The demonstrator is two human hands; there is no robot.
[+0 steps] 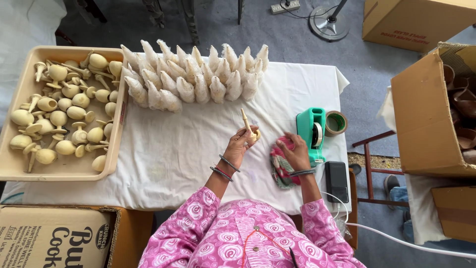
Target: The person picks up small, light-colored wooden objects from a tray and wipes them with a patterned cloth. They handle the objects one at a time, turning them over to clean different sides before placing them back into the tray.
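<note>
Head view: person seated at a white-clothed surface (168,154).
Left hand (241,147): fingers pinched on the round base of a pale wooden spindle piece (247,125), stem upright above them.
Right hand (293,153): fingers pressed flat on a striped cloth (280,166) beneath them.
Advice: keep the base grip firm; bring cloth to stem.
Beyond fingers: wrapped pieces (196,79); tray (10,168) of bare ones, left.

smooth matt cream wooden piece (247,124); soft striped knitted cloth (281,166); white cloth over the counter (163,154); glossy green plastic tape dispenser (311,128); matt beige plastic tray (12,168).
</note>
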